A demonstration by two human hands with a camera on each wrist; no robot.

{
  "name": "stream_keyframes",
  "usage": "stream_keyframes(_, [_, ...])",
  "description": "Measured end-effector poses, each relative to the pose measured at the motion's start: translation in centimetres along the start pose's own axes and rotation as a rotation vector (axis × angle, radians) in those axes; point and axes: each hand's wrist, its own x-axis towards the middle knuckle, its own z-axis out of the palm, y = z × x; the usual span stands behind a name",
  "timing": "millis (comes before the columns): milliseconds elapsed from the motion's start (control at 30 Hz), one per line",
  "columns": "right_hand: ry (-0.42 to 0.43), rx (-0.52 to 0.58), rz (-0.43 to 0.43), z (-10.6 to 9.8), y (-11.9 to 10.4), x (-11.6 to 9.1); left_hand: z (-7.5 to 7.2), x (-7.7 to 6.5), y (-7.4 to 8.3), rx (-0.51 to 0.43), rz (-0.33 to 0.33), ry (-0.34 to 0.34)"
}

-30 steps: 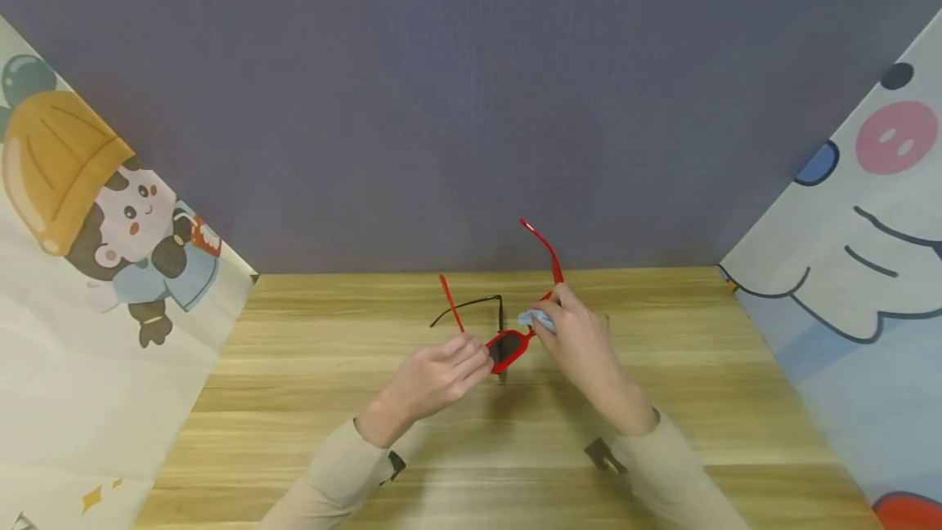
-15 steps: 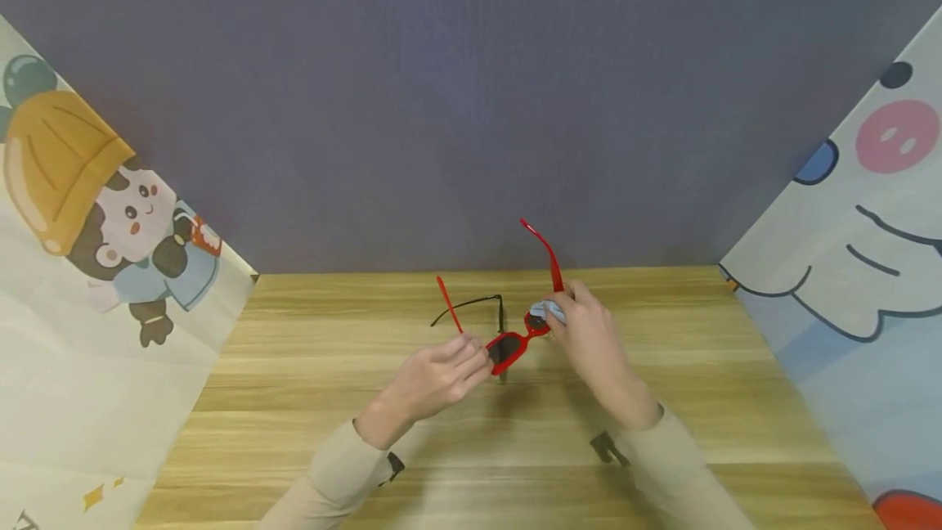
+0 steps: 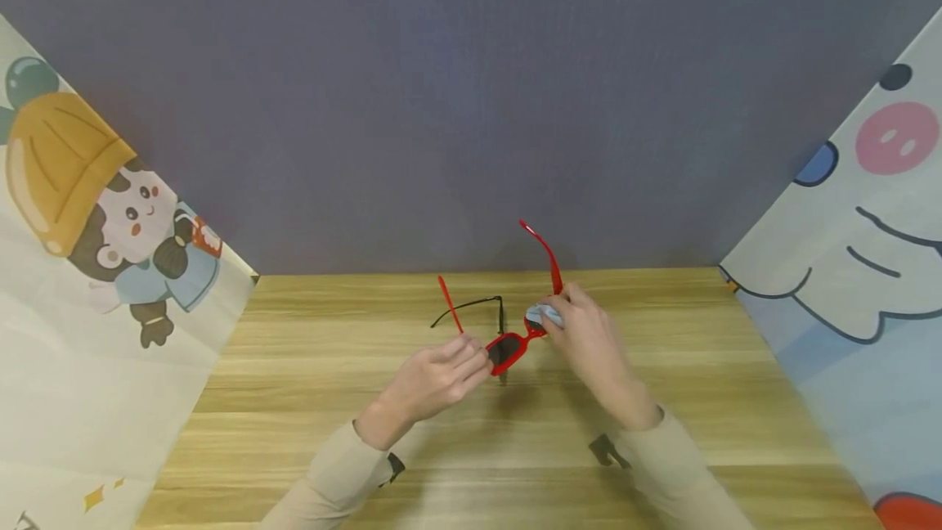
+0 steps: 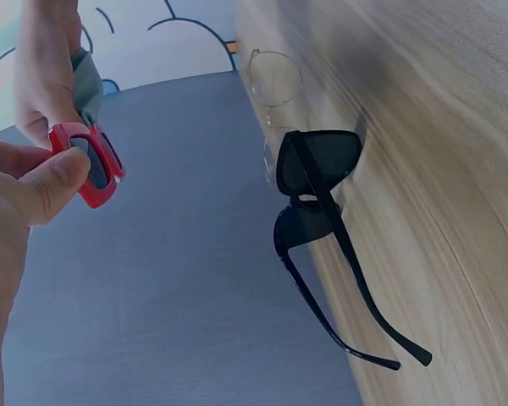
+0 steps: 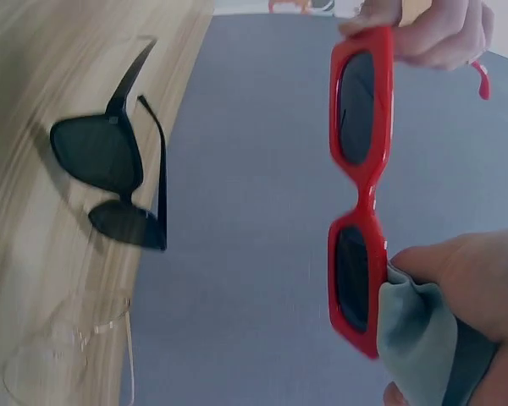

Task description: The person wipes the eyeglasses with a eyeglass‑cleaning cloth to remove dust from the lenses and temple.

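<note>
My left hand [image 3: 437,375] pinches one end of the red sunglasses [image 5: 368,173], held above the table [image 3: 280,399]; my right hand [image 3: 592,346] grips a blue cloth [image 5: 419,338] against the opposite lens [image 5: 352,275]. Black sunglasses [image 4: 330,156] rest below.

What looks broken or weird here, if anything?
Nothing stands out: the red sunglasses look whole, though the cloth hides part of one lens. The black sunglasses look fine; the clear glasses are too faint to judge.

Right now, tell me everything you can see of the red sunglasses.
The red sunglasses have a glossy, plastic-looking frame, two dark lenses and unfolded arms. They are held aslant above the wooden table; the left hand grips one end, at the other the right hand holds a light blue cloth against the lens.
</note>
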Motion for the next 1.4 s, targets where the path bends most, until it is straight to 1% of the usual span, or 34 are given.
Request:
stream_keyframes(167, [-0.017, 0.007, -0.034, 0.4, -0.7, -0.1, 0.0, 0.1, -0.1, 0.015, 0.002, -0.007])
stream_keyframes(333, [0.002, 0.009, -0.033, 0.5, -0.9, -0.1, 0.0, 0.1, -0.1, 0.013, 0.003, 0.0])
stream_keyframes(567, [-0.01, 0.019, -0.035, 0.5, -0.7, -0.1, 0.0, 0.1, -0.1, 0.023, 0.006, -0.004])
stream_keyframes(700, [-0.004, 0.039, -0.031, 0.3, -0.3, 0.1, 0.0, 0.1, 0.0, 0.012, 0.002, -0.008])
stream_keyframes(833, [0.006, 0.039, -0.009, 0.2, 0.6, 0.4, -0.1, 0.1, -0.1, 0.005, 0.008, -0.003])
stream_keyframes(1033, [-0.026, 0.046, 0.027, 0.1, 1.2, 0.4, -0.2, 0.1, -0.1, 0.008, 0.014, -0.001])
stream_keyframes(1267, [-0.027, 0.033, 0.034, -0.1, 0.7, 0.4, -0.2, 0.2, -0.2, 0.001, -0.006, 0.012])
stream_keyframes(1400, [-0.052, 0.02, 0.022, -0.1, -0.1, 0.2, -0.1, 0.2, -0.2, 0.009, -0.002, 0.013])
